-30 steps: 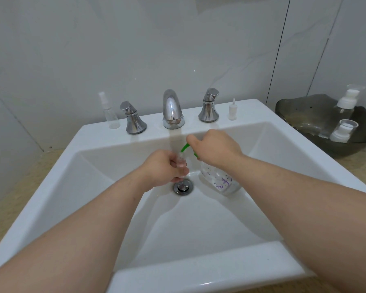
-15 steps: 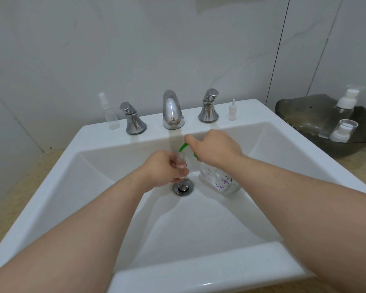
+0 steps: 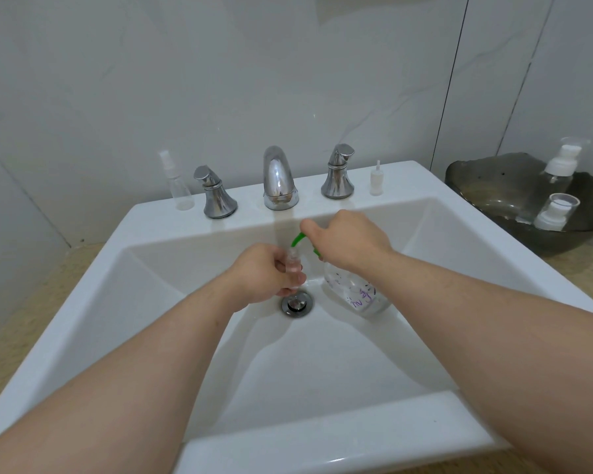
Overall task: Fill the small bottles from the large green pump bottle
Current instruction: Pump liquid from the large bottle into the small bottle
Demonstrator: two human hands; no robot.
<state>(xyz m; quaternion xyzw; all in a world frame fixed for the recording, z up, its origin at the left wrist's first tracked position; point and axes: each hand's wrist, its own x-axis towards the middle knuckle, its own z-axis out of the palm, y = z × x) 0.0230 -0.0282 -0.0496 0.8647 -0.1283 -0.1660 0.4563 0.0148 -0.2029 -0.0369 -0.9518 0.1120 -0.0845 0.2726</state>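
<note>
Fingers (image 3: pixel 298 278), L hand (image 3: pixel 264 272), pinch clear vial (image 3: pixel 293 263) below curved green spout (image 3: pixel 297 238).

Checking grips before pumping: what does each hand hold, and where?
Left hand: small bottle, round its body. Right hand: pump bottle, by its green head.

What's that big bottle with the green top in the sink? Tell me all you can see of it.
The pump bottle has a clear, plastic-looking body with purple handwriting and a green pump whose curved spout arcs left and down. It stands in the sink basin, right of the drain. The right hand covers and grips its pump head; the spout tip sits at the mouth of the small bottle held by the left hand.
</note>
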